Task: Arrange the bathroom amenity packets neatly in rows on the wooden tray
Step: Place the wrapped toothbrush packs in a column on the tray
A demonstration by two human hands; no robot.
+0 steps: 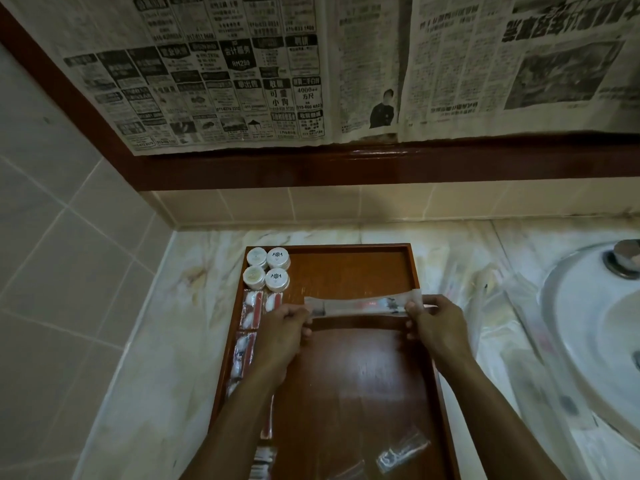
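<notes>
Packet point(363, 305), long and clear, stretched level above wooden tray point(363, 368), my left hand point(280, 332) and right hand point(438, 322) pinching its ends, contents blurred, left-column packets point(247, 327) partly behind my forearm.

Newspaper sheets point(311, 71) hang above the hands; a white sink point(595, 327) sits right of them, on a marble counter point(149, 358).

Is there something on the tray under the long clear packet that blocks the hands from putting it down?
Nothing visible: the tray is bare wood beneath the long clear packet. The round containers sit in its far-left corner.
</notes>
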